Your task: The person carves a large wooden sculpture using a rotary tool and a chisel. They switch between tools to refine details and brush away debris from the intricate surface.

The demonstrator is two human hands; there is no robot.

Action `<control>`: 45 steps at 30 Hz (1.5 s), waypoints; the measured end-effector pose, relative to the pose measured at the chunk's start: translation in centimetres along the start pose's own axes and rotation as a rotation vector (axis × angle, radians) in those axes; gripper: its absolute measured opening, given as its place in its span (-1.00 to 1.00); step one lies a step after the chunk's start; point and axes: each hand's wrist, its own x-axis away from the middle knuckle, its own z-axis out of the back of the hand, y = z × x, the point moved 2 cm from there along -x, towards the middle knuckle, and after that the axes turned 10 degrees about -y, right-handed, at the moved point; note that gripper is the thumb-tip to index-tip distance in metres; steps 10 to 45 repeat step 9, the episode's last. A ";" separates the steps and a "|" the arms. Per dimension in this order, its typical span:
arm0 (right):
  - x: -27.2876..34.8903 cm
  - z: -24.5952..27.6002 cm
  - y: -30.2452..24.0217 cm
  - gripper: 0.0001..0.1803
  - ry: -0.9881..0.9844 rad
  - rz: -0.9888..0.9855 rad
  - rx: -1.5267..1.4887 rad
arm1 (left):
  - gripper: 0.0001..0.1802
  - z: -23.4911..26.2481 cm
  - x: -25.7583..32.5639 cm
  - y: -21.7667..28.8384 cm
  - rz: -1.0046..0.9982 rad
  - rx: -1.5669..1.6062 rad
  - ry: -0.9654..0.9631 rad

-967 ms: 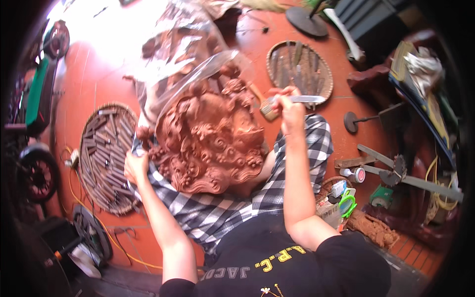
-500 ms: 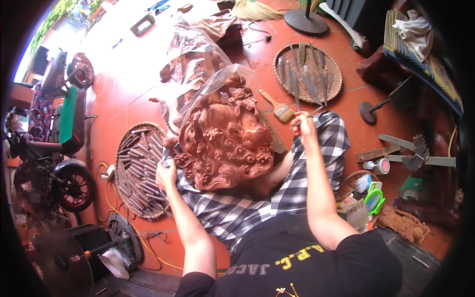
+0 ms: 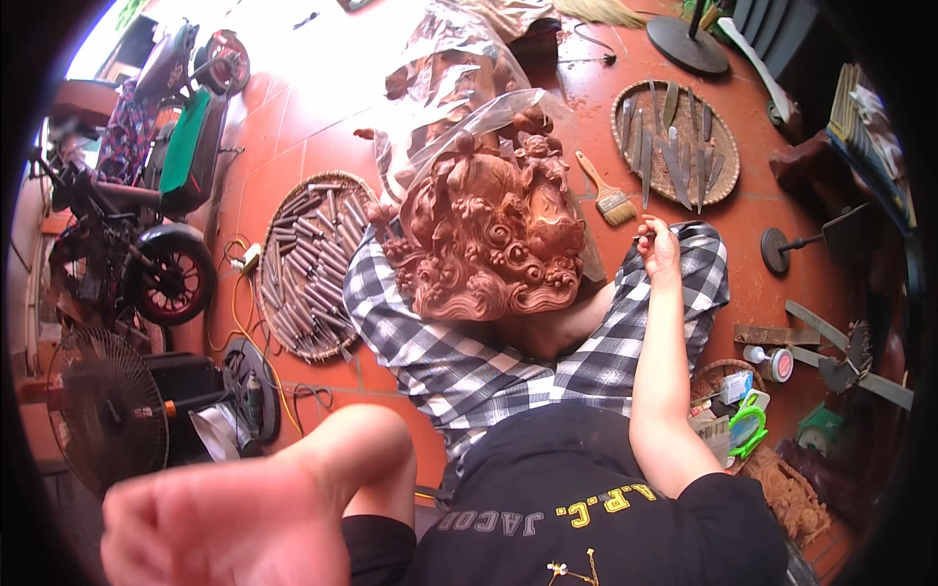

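My left hand (image 3: 215, 527) is raised close to the camera at the lower left, blurred, its fingers curled in. What it holds, if anything, is hidden. Beside my right knee, my right hand (image 3: 660, 246) has its fingers curled together; I cannot make out anything between them. It is nearest to a flat wooden-handled brush (image 3: 612, 201) on the floor. In front of my crossed legs stands a reddish-brown wood carving (image 3: 489, 234) with swirls and figures. Clear plastic sheet (image 3: 542, 103) lies over its far part.
A round woven tray (image 3: 625, 122) with several files and blades lies at the far right. Another woven tray (image 3: 366, 195) with many carving chisels (image 3: 308, 269) is on the left. A motorbike (image 3: 171, 254), a fan (image 3: 103, 410) and a yellow cable (image 3: 239, 322) are farther left.
My left hand has left the carving's left side and come up toward the camera. The thin blade seen in my right hand before no longer shows there. The view has shifted.
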 end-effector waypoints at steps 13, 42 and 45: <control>0.7 0.0 -0.6 -0.80 0.006 0.018 0.059 | -0.44 -2.6 -3.6 4.2 -0.137 0.196 0.038; 0.7 0.0 -0.6 -0.80 0.006 0.018 0.059 | -0.44 -2.6 -3.6 4.2 -0.137 0.196 0.038; 0.7 0.0 -0.6 -0.80 0.006 0.018 0.059 | -0.44 -2.6 -3.6 4.2 -0.137 0.196 0.038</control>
